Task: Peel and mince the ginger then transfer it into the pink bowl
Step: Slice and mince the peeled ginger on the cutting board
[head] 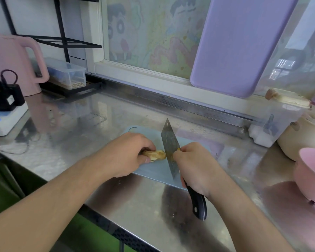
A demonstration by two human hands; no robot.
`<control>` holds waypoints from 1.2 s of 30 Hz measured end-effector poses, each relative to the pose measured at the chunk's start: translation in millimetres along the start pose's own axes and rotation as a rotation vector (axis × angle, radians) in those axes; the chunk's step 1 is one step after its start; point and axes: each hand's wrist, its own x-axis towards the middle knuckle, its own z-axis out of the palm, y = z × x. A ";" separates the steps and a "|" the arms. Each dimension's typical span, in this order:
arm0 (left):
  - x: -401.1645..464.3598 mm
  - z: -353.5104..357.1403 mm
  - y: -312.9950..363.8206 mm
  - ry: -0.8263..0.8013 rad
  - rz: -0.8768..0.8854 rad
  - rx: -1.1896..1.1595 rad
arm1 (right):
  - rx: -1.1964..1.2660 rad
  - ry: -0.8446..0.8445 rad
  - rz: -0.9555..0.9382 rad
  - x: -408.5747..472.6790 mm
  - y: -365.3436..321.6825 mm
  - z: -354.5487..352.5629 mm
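- The step in hand looks like peeling: the ginger (pixel 155 155) lies on the pale blue cutting board (pixel 153 171) in the middle of the steel worktop (pixel 80 128), still whole, with brown skin showing on parts of it.
- The left hand (pixel 124 155) reaches in from the left, its fingers curled over the ginger's left end and pinning it to the board.
- The right hand (pixel 196 166) is wrapped round the black handle of the cleaver (pixel 169 148), forefinger up near the blade, which stands on edge against the ginger's right end, tip pointing away from the person.
- Next, I judge, the blade must scrape or shave off the skin in thin passes, the left hand turning the piece and keeping its fingertips clear of the edge.
- The pink bowl (pixel 311 177) waits at the right edge of the worktop, well apart from the board; mincing and transfer are not yet begun.
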 end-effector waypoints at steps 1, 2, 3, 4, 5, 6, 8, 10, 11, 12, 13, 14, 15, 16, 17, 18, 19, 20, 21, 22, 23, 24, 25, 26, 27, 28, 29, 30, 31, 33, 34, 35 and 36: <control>-0.5 -0.2 0.2 0.005 0.003 -0.001 | 0.006 -0.001 0.005 0.1 -0.4 0.1; -0.9 0.0 0.4 0.011 0.005 -0.001 | 0.008 -0.005 0.006 0.2 -1.4 -0.2; -1.1 0.4 0.4 0.017 0.006 -0.003 | 0.011 -0.012 0.006 0.3 -2.1 -0.3; -1.4 1.0 0.4 0.020 0.003 -0.006 | 0.018 -0.019 0.004 0.3 -2.9 -0.7; -1.6 1.5 0.5 0.024 0.001 -0.009 | 0.029 -0.027 0.003 -0.1 -3.9 -1.3; -1.8 2.1 1.0 0.031 0.001 -0.011 | 0.036 -0.032 0.002 -0.3 -4.7 -2.1; -1.8 4.2 1.3 0.050 -0.001 -0.019 | 0.038 -0.036 -0.004 -0.6 -5.5 -3.6; -3.1 7.6 1.4 0.072 -0.009 -0.016 | 0.051 -0.042 -0.006 -1.2 -5.5 -4.6; -4.6 9.6 1.3 0.088 -0.015 -0.021 | 0.057 -0.045 -0.005 -1.5 -5.4 -5.1; -6.5 12.1 0.9 0.107 -0.022 -0.038 | 0.060 -0.049 -0.002 -2.0 -5.3 -5.9; -8.7 14.6 0.6 0.131 -0.022 -0.066 | 0.066 -0.054 0.000 -2.6 -5.6 -6.9; -11.3 16.9 1.1 0.154 -0.015 -0.094 | 0.077 -0.060 0.001 -3.6 -6.0 -8.0; -13.8 19.6 2.5 0.179 -0.002 -0.117 | 0.092 -0.066 0.001 -4.5 -6.6 -9.1; -16.1 22.5 4.3 0.205 0.015 -0.135 | 0.105 -0.070 0.001 -5.4 -7.3 -10.1; -17.7 25.3 6.0 0.230 0.036 -0.146 | 0.109 -0.069 -0.001 -6.3 -8.0 -10.7; -18.8 27.9 7.4 0.250 0.054 -0.153 | 0.106 -0.065 -0.004 -6.9 -8.3 -11.2; -19.2 30.2 8.5 0.263 0.067 -0.155 | 0.103 -0.061 -0.005 -7.7 -8.4 -11.5; -19.1 32.0 9.1 0.269 0.073 -0.152 | 0.104 -0.055 -0.005 -8.2 -8.4 -11.9; -18.2 33.3 8.8 0.277 0.080 -0.148 | 0.109 -0.050 -0.003 -8.7 -8.4 -12.5; -17.3 34.1 8.0 0.285 0.083 -0.146 | 0.115 -0.047 -0.001 -9.5 -8.8 -12.9; -16.9 34.4 7.2 0.292 0.082 -0.148 | 0.120 -0.047 0.001 -10.2 -9.2 -13.3; -16.8 34.4 7.2 0.298 0.080 -0.147 | 0.125 -0.047 0.004 -10.9 -9.6 -13.5; -16.8 34.8 7.3 0.305 0.083 -0.141 | 0.126 -0.045 0.009 -11.8 -10.3 -13.6; -17.0 34.9 7.5 0.312 0.087 -0.134 | 0.121 -0.040 0.013 -12.2 -10.3 -13.2; -17.1 35.3 7.6 0.318 0.090 -0.128 | 0.109 -0.034 0.015 -12.5 -10.5 -12.5; -17.3 35.6 7.7 0.321 0.089 -0.125 | 0.095 -0.028 0.016 -12.2 -10.5 -11.3; -17.3 35.7 7.9 0.325 0.088 -0.124 | 0.075 -0.025 0.018 -11.8 -10.5 -10.3; -17.3 35.7 8.1 0.329 0.087 -0.125 | 0.052 -0.020 0.019 -11.4 -10.1 -9.3; -17.0 35.6 8.0 0.333 0.087 -0.125 | 0.024 -0.016 0.017 -11.1 -9.9 -8.4; -16.9 35.5 8.1 0.336 0.086 -0.117 | -0.031 -0.018 -0.005 -10.2 -10.9 -6.2; -17.1 35.5 8.4 0.340 0.088 -0.111 | -0.063 -0.031 -0.019 -10.8 -12.8 -5.7; -17.0 35.4 8.6 0.344 0.089 -0.107 | -0.122 -0.052 -0.036 -11.9 -16.5 -5.8; -17.1 35.0 8.9 0.346 0.088 -0.105 | -0.201 -0.072 -0.066 -12.1 -20.3 -5.9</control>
